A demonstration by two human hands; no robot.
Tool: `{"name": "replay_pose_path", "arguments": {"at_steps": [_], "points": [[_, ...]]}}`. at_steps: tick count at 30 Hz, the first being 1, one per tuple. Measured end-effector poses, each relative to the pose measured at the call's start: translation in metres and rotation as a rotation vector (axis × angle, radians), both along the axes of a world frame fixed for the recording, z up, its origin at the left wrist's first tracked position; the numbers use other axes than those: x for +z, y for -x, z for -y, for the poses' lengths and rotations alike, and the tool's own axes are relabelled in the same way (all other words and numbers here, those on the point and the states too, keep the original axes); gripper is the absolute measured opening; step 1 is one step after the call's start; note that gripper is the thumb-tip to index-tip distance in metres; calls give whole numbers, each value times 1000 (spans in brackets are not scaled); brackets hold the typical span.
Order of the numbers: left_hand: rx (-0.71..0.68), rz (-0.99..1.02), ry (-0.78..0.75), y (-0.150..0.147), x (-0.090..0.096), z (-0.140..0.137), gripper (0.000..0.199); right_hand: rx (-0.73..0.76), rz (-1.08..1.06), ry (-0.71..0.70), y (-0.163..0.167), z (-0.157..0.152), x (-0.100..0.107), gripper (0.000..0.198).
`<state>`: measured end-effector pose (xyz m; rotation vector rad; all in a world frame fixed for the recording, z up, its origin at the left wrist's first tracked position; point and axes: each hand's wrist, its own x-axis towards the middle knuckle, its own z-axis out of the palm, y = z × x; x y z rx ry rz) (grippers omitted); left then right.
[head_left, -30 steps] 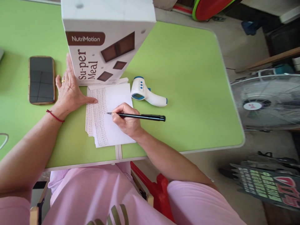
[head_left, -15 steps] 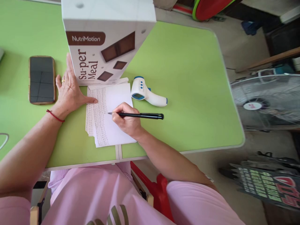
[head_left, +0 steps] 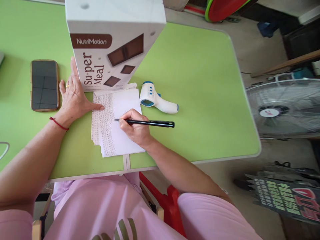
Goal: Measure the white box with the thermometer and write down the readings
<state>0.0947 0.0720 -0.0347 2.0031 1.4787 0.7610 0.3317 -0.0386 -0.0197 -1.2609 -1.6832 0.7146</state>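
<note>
My right hand (head_left: 136,128) grips a black pen (head_left: 160,123), its tip at the edge of the handwritten lines on a white sheet of paper (head_left: 127,133). More written sheets (head_left: 95,128) lie partly under this one. My left hand (head_left: 75,95) is spread on the table, thumb resting on the paper's written side, the other fingers alongside a white NutriMotion box (head_left: 97,63). Some of those fingertips are hidden by the box, which stands upright at the top of the paper. Right of the paper lies a white and blue infrared thermometer (head_left: 157,100).
A smartphone (head_left: 45,85) in a brown case lies left of my left hand on the green table (head_left: 205,93). Beyond the table's right edge stand a fan (head_left: 270,111) and a dark printed sign (head_left: 285,196). A red chair (head_left: 171,206) is below the front edge.
The pen tip has shifted very slightly to the left on the paper. My left hand, the box and the thermometer stay where they were.
</note>
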Motion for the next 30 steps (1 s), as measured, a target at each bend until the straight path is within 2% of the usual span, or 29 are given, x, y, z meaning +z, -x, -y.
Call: {"name": "replay_pose_path", "arguments": {"at_steps": [5, 10, 14, 18, 22, 26, 30], "points": [[-12, 24, -28, 1, -3, 0, 146, 16, -6, -13, 0, -1, -1, 13], [3, -7, 14, -1, 3, 1, 149, -3, 17, -37, -1, -1, -2, 13], [10, -36, 61, -3, 10, 2, 153, -17, 60, -136, -6, -2, -2, 13], [18, -35, 66, -4, 15, 5, 155, 14, 246, -299, -21, -10, 1, 13], [39, 57, 25, 2, 18, 4, 142, 78, 536, -403, -37, -17, 2, 24], [-58, 213, -89, 6, 19, -4, 130, 101, 792, -372, -44, -17, -3, 42], [-120, 310, -162, 7, 12, -13, 113, 123, 864, -264, -41, -14, -4, 48]]}}
